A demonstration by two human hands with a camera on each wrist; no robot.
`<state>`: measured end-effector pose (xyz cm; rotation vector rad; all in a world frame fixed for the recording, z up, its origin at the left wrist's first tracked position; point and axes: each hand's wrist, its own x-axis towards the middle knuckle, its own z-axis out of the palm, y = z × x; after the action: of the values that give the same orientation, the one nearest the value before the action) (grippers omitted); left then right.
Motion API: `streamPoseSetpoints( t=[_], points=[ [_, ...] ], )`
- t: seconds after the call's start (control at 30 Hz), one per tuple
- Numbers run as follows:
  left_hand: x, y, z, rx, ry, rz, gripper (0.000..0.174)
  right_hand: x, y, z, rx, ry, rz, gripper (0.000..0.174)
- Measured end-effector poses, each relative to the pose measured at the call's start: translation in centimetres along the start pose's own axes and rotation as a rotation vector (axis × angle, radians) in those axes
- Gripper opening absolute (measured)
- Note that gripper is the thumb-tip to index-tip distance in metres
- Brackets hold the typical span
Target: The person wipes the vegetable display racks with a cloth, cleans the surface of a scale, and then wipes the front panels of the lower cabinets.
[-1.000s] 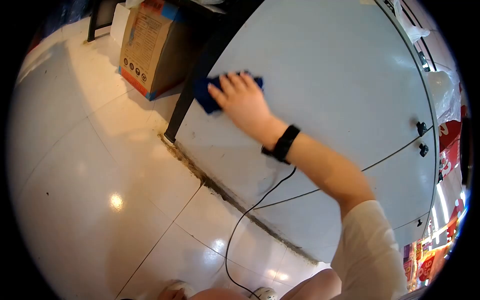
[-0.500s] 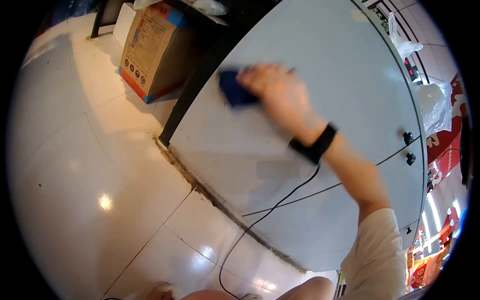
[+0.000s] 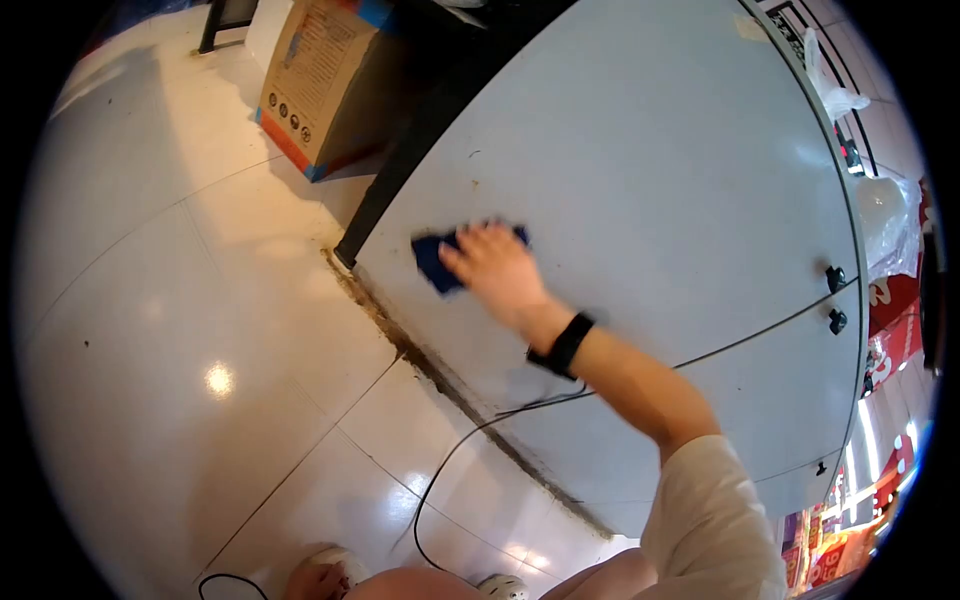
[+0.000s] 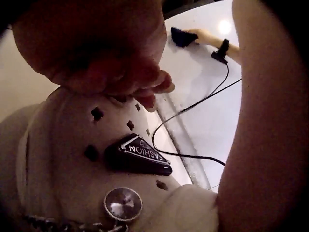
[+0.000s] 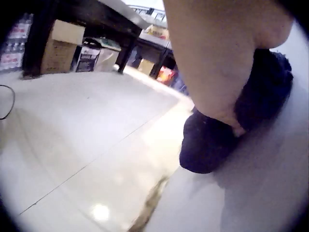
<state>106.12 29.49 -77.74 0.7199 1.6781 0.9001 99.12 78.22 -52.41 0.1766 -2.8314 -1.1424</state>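
A dark blue cloth [image 3: 432,264] lies against the pale grey cabinet panel [image 3: 640,180], low and close to its left edge. My right hand [image 3: 498,277] presses on it, fingers spread over the fabric. From the right wrist view, the bunched cloth [image 5: 207,145] shows on both sides of the thumb area of the hand [image 5: 217,63]. My left hand [image 4: 111,53], its fingers loosely curled and holding nothing visible, hangs over a light shoe [image 4: 72,140] with dark holes and a black charm.
Black cable [image 3: 430,490] runs from the right wristband down to the floor. A cardboard box [image 3: 315,85] stands beyond the black table leg [image 3: 400,165]. Black knobs [image 3: 836,279] stick out at the cabinet's right; plastic bags [image 3: 885,225] hang beyond. Floor tiles [image 3: 150,330] extend leftward.
The right hand and cloth have moved down the panel, toward the cabinet's lower left. A small mark on the panel shows above them now. The head view has also shifted slightly.
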Motion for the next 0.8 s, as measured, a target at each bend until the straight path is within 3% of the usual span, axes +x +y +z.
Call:
streamPoseSetpoints(
  t=[0.1,0.2,0.27,0.33,0.43,0.47,0.53,0.67,0.77,0.8],
  points=[
    [-1.0,-0.8,0.5,-0.053,0.006,0.032,0.046,-3.3,-5.7,4.7,0.032,-0.192,-0.07,0.043],
    [-0.8,-2.3,1.1,0.071,0.025,0.066,0.048,-2.8,-5.2,4.9,0.185,-0.178,-0.108,0.04],
    [-1.2,-1.8,0.7,0.097,0.034,0.089,0.049,0.5,-2.1,1.8,0.225,-0.172,-0.005,0.03],
    [-0.8,1.2,0.4,-0.017,0.07,0.128,0.049,5.3,3.0,-2.7,0.024,0.192,0.077,0.028],
    [-0.1,3.8,-1.0,-0.072,-0.081,-0.141,0.044,10.4,9.0,-6.5,-0.14,0.418,0.186,0.036],
    [0.2,2.7,-0.7,-0.034,-0.061,-0.056,0.044,11.5,9.5,-6.1,-0.169,0.433,0.184,0.036],
    [-0.2,3.6,-1.4,-0.025,-0.061,-0.061,0.043,12.5,9.8,-5.1,-0.235,0.464,0.186,0.037],
    [0.0,2.5,-0.8,-0.032,-0.049,-0.013,0.044,12.7,3.1,1.5,-0.231,0.182,0.112,0.037],
    [-0.3,2.9,-0.6,-0.168,-0.044,-0.158,0.045,12.0,-2.6,6.2,-0.11,-0.057,0.02,0.04],
    [0.0,2.2,-0.3,-0.147,-0.004,-0.083,0.045,12.1,-3.9,7.4,-0.088,-0.098,0.007,0.041]
  ],
)
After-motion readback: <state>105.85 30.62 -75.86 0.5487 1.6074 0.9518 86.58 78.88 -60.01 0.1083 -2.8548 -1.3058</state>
